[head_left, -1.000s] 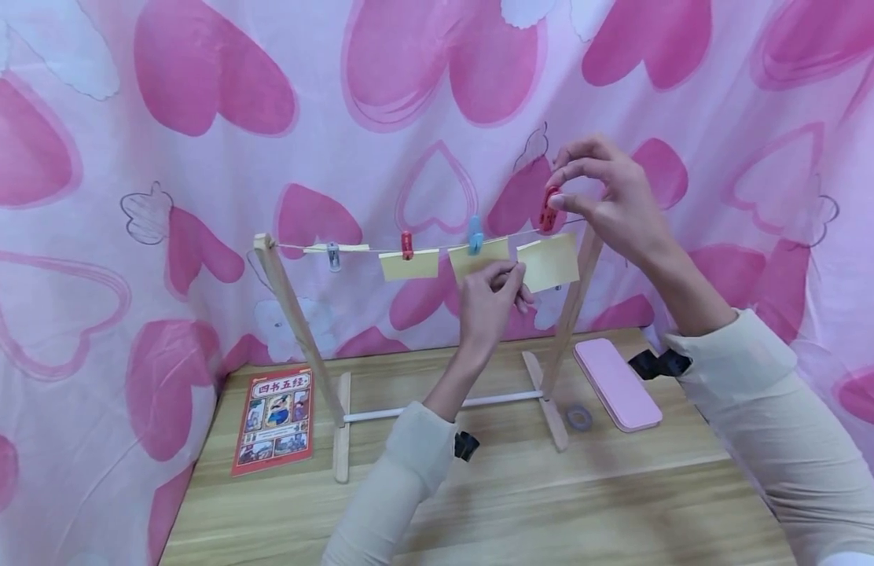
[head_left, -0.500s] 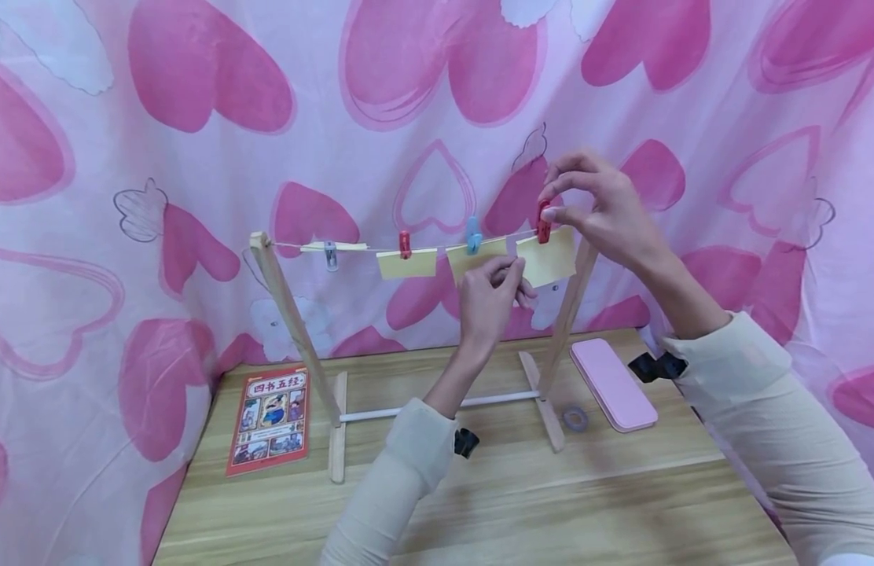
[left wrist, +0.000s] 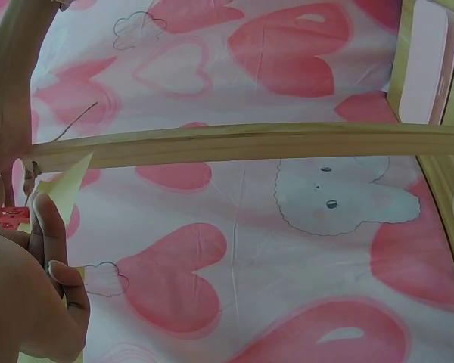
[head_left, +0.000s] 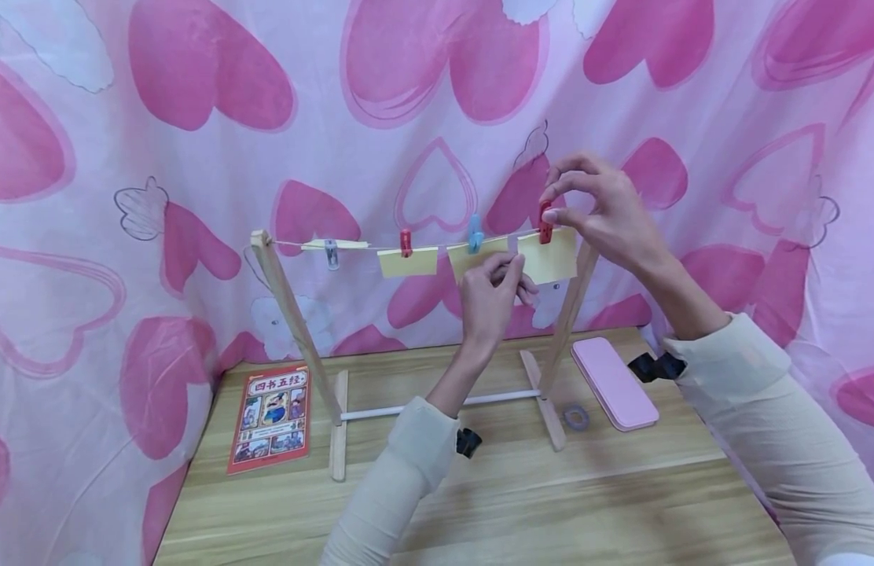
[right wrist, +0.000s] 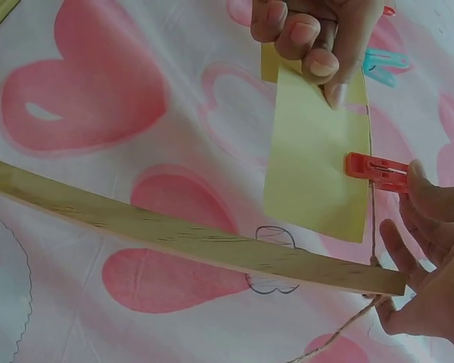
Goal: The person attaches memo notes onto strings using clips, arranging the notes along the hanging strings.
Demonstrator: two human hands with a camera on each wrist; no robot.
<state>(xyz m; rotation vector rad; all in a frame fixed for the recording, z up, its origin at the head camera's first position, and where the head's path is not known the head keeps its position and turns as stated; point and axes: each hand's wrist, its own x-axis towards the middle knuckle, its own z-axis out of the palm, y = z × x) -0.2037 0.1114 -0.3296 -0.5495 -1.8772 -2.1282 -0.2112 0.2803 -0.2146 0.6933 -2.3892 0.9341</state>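
Note:
My right hand (head_left: pixel 610 208) pinches a red clothespin (right wrist: pixel 378 172) by its handle end, between thumb and fingers. Its nose sits over the top edge of a yellow paper note (right wrist: pixel 310 174) at the string (right wrist: pixel 374 227). With thumb and fingers, my left hand (head_left: pixel 485 310) pinches that same note by its left edge. Left of this along the line, a blue clothespin (head_left: pixel 475 236), another red clothespin (head_left: pixel 406 243) and a grey clothespin (head_left: pixel 332 255) hold more yellow notes. My left hand partly covers the note under the blue one.
The string spans two wooden posts (head_left: pixel 288 314), joined low down by a white rod (head_left: pixel 373 413). On the wooden table (head_left: pixel 585 503) lie a comic-style book (head_left: pixel 273 420), a roll of tape (head_left: pixel 575 417) and a pink case (head_left: pixel 615 384). Behind hangs a heart-print curtain (head_left: pixel 380 173).
My right hand has lowered the red clothespin from above the string onto the note's top edge. The note has risen slightly toward the string; my left hand stays nearly still.

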